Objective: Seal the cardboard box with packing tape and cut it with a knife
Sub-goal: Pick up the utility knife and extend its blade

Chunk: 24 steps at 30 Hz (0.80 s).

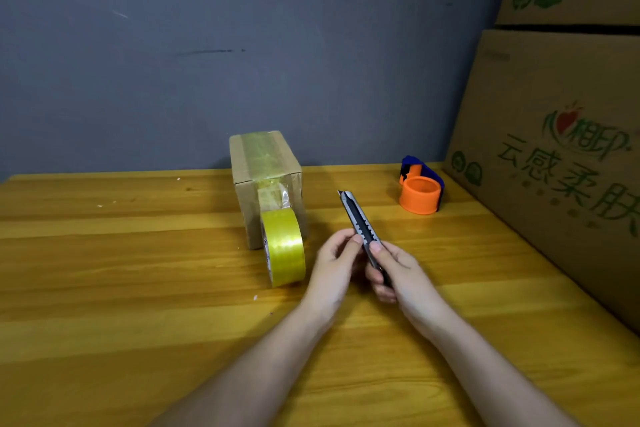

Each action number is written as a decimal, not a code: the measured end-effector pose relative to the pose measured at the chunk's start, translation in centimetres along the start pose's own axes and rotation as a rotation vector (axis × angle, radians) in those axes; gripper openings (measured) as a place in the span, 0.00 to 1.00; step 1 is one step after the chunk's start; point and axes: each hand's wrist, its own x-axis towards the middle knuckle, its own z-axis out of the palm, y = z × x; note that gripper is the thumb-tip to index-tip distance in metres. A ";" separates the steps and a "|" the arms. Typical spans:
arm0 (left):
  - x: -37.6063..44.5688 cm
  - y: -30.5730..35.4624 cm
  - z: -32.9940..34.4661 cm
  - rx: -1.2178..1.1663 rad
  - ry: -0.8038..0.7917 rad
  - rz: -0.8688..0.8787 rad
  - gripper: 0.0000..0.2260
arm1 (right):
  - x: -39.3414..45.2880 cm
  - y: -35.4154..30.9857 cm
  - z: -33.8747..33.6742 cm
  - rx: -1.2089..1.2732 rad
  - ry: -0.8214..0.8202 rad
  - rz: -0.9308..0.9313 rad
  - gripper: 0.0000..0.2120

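Orange-blue tape dispenser (pixel 420 189) on wooden table (pixel 104 270); printed cartons (pixel 554 149) right.

Open bench at nine o'clock, walled at three

Tape roll (pixel 284 246) fronts the box (pixel 265 166) at twelve; big cartons (pixel 554 149) block three; dispenser (pixel 420 189) at one.

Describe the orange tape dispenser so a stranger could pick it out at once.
Start at the wooden table and look to its far right, just before the big printed cartons. There stands the tape dispenser, alone, right of the utility knife. Its bright orange ring and blue back set it apart from the yellow tape roll.
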 end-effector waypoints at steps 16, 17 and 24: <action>-0.2 -0.2 -0.8 -0.010 -0.037 -0.005 0.12 | -0.2 -0.1 0.5 -0.084 -0.066 -0.033 0.08; -0.2 -0.1 -0.8 -0.022 -0.027 -0.007 0.11 | -0.2 -0.1 0.4 -0.080 -0.082 -0.036 0.11; -0.3 0.1 -0.8 -0.088 -0.032 -0.038 0.09 | -0.4 -0.1 0.2 -0.176 -0.042 -0.091 0.08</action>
